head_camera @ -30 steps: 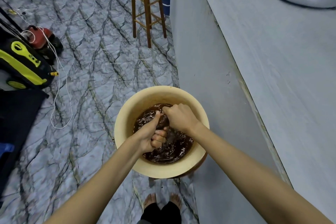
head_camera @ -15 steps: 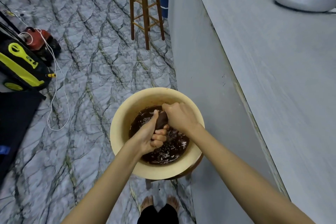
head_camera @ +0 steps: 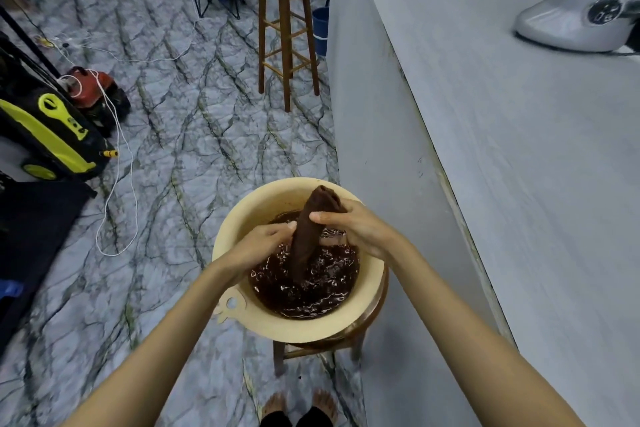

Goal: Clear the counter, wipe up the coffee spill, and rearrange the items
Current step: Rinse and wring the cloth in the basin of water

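A cream plastic basin [head_camera: 242,229] sits on a low wooden stool beside the counter, filled with dark brown water. A soaked brown cloth [head_camera: 306,239], rolled into a long twist, rises out of the water. My right hand [head_camera: 349,225] grips its upper part near the far rim. My left hand [head_camera: 263,243] holds the cloth lower down, just above the water. The grey counter [head_camera: 519,149] runs along the right.
A silver appliance base [head_camera: 575,21] stands at the counter's far right. A tall wooden stool [head_camera: 285,31] stands on the marble floor ahead. A yellow and black machine [head_camera: 45,135], a red device and a white cord lie left. My bare feet show below the basin.
The cloth has come up out of the dark water as a long twist; earlier both hands held it bunched at the surface. My right hand moved up toward the far rim.
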A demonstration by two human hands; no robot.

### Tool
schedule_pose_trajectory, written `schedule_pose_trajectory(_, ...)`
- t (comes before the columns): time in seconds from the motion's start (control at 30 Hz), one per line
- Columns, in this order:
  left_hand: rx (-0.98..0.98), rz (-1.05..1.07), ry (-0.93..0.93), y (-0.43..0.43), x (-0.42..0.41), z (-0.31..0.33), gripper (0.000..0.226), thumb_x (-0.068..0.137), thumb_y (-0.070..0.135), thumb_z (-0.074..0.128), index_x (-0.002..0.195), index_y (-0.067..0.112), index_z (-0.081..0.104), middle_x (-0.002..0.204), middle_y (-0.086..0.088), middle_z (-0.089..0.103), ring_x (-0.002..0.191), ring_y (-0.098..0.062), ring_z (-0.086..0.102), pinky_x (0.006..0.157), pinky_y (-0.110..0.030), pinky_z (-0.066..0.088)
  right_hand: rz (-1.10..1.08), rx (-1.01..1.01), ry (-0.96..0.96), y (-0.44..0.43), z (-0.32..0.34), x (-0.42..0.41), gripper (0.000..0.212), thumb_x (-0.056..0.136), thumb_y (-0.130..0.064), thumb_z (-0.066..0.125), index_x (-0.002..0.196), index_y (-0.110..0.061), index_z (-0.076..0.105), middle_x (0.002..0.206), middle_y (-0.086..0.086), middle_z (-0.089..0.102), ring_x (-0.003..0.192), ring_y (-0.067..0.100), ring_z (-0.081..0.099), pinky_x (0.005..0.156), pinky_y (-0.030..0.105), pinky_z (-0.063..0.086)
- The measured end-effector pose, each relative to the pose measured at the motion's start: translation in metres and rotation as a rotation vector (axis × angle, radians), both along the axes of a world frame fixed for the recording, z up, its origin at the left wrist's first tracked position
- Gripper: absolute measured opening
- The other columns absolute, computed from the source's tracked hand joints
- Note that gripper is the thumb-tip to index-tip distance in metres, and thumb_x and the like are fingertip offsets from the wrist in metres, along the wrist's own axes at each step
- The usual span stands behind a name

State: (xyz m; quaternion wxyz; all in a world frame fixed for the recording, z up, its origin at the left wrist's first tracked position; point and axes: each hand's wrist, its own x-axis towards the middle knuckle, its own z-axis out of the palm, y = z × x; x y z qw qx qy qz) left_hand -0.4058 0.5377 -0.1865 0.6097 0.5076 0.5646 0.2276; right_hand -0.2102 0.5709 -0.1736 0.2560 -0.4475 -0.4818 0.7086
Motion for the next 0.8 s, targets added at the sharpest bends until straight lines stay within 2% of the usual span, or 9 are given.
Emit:
schedule_pose_trajectory(0.07, 0.067, 0.026, -0.053, 0.000, 0.000, 0.001, 0.032, 0.092, 0.037, 0.045, 0.107, 0.018, 0.066, 0.116, 0.001, 0.066, 0.111, -0.012, 0.059, 0.101, -0.032, 0.043, -0.070, -0.003, 0.065, -0.008, -0.003, -0.008, 0.029, 0.076, -0.024, 0.073, 0.104, -0.028, 0.065, 0.107, -0.005, 0.070, 0.103, 0.013, 0.065, 0.080, 0.033, 0.057)
schedule_pose_trajectory(0.2, 0.090, 0.142, -0.214, 0.000, 0.002, 0.003, 0.029, 0.087, 0.033, 0.054, 0.111, 0.019, 0.061, 0.101, 0.000, 0.071, 0.090, -0.012, 0.069, 0.074, -0.018, 0.053, -0.310, 0.064, 0.016, -0.015, 0.002, -0.024, 0.025, 0.074, -0.026, 0.075, 0.098, -0.024, 0.067, 0.088, -0.006, 0.071, 0.072, 0.003, 0.068, 0.057, 0.017, 0.051)
schedule_pose_trajectory(0.27, 0.106, 0.130, -0.252, 0.004, 0.002, 0.003, 0.025, 0.083, 0.031, 0.060, 0.107, 0.023, 0.063, 0.094, 0.003, 0.074, 0.092, -0.013, 0.069, 0.075, -0.020, 0.055, -0.383, 0.084, 0.043, -0.018, 0.005, -0.028, 0.017, 0.075, -0.021, 0.074, 0.091, -0.023, 0.068, 0.082, -0.006, 0.072, 0.072, 0.006, 0.068, 0.061, 0.019, 0.054)
schedule_pose_trajectory(0.37, 0.080, 0.041, -0.289, 0.008, 0.001, 0.012, 0.025, 0.074, 0.037, 0.065, 0.096, 0.025, 0.068, 0.098, 0.000, 0.072, 0.099, -0.017, 0.066, 0.087, -0.032, 0.051, -0.427, 0.069, 0.173, -0.026, 0.011, -0.033, 0.014, 0.079, -0.012, 0.069, 0.093, -0.016, 0.069, 0.091, 0.000, 0.072, 0.085, 0.013, 0.068, 0.078, 0.028, 0.055)
schedule_pose_trajectory(0.43, 0.028, 0.024, -0.373, 0.011, -0.002, 0.018, 0.032, 0.072, 0.033, 0.066, 0.100, 0.018, 0.066, 0.098, -0.003, 0.070, 0.097, -0.016, 0.065, 0.082, -0.032, 0.053, -0.454, 0.045, 0.228, -0.036, 0.015, -0.035, 0.014, 0.081, -0.010, 0.066, 0.094, -0.015, 0.068, 0.095, 0.000, 0.071, 0.091, 0.013, 0.067, 0.084, 0.029, 0.053)
schedule_pose_trajectory(0.53, -0.018, -0.013, -0.419, 0.010, -0.007, 0.028, 0.030, 0.075, 0.020, 0.067, 0.103, 0.008, 0.063, 0.099, -0.007, 0.066, 0.089, -0.016, 0.066, 0.070, -0.028, 0.057, -0.579, 0.072, 0.164, -0.059, 0.018, -0.043, 0.017, 0.081, -0.017, 0.067, 0.097, -0.023, 0.066, 0.096, -0.006, 0.070, 0.087, 0.008, 0.066, 0.069, 0.024, 0.054)
schedule_pose_trajectory(0.6, -0.010, -0.034, -0.352, 0.006, -0.006, 0.035, 0.035, 0.074, 0.018, 0.070, 0.105, 0.004, 0.061, 0.100, -0.010, 0.066, 0.087, -0.017, 0.066, 0.074, -0.031, 0.057, -0.753, 0.095, 0.139, -0.076, 0.019, -0.051, 0.022, 0.082, -0.015, 0.067, 0.102, -0.022, 0.061, 0.098, -0.003, 0.068, 0.084, 0.011, 0.066, 0.061, 0.024, 0.054)
schedule_pose_trajectory(0.7, -0.054, -0.167, -0.352, -0.009, 0.009, 0.050, 0.043, 0.068, 0.022, 0.074, 0.105, 0.004, 0.063, 0.103, -0.013, 0.069, 0.094, -0.023, 0.067, 0.078, -0.035, 0.057, -1.009, 0.143, 0.096, -0.110, 0.028, -0.052, 0.032, 0.081, -0.015, 0.068, 0.113, -0.015, 0.059, 0.109, 0.008, 0.067, 0.097, 0.022, 0.065, 0.076, 0.038, 0.057)
schedule_pose_trajectory(0.8, -0.141, -0.355, -0.393, -0.041, 0.043, 0.065, 0.040, 0.068, 0.022, 0.071, 0.103, 0.005, 0.064, 0.101, -0.011, 0.070, 0.092, -0.021, 0.068, 0.067, -0.030, 0.057, -1.208, 0.140, 0.025, -0.162, 0.047, -0.031, 0.035, 0.082, -0.018, 0.067, 0.115, -0.013, 0.059, 0.113, 0.009, 0.065, 0.100, 0.024, 0.064, 0.084, 0.044, 0.055)
